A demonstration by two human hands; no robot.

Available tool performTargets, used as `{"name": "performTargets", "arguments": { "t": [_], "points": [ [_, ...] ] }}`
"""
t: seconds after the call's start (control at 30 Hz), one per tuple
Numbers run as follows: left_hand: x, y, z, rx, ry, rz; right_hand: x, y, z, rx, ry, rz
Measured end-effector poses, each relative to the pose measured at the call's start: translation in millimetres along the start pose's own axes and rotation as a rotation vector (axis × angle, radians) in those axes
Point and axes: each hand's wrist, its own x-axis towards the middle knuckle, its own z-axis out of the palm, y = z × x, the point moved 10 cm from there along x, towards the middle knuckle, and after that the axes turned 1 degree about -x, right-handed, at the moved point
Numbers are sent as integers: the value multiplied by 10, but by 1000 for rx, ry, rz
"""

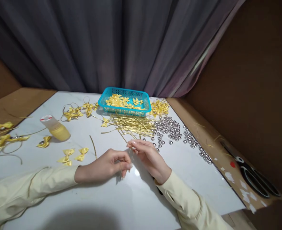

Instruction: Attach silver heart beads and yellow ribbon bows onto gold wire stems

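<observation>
Nearest the camera: cream left sleeve (47,180) at lower left, cream right sleeve (186,203) at lower right, both angling in to the centre of the frame. Left hand (105,167) just below centre, fingers curled, thumb and forefinger pinched on a thin gold strand (130,150). Right hand (152,158) right of centre, fingertips narrow, seemingly pinching the same strand higher up. Key relation: strand sits at frame centre in the small gap between the hands, long axis near upright, top leaning slightly right; right fingertips above, left below, neither hand clearly nearer. Strand's lower end hidden by left fingers; can't tell where it stops. Above right fingertips, the cord bundle (133,124) lies mostly crosswise, a few loose ends pointing down at that hand. Silver beads (168,127) up and right, nearer right hand. Yellow bows (81,154) left of centre, just above left wrist, apart from it.
</observation>
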Motion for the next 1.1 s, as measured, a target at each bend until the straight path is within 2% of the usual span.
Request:
{"name": "performTargets", "arguments": {
  "t": [0.13,0.63,0.77,0.97,1.03,1.1],
  "points": [
    [7,-51,3,-16,-5,-22,-1,19,-15,-46,0,0],
    [3,-98,100,105,-99,53,1,115,-91,-202,50,99],
    [2,-115,101,113,-98,35,-11,48,-112,-327,87,-7],
    [0,-143,125,115,-113,26,-18,-34,-53,-595,54,-137],
    [-11,-133,129,99,-127,41,6,-24,-38,-653,15,-140],
    [-30,-118,127,62,-164,48,41,34,-37,-669,-51,-82]
  ]
}}
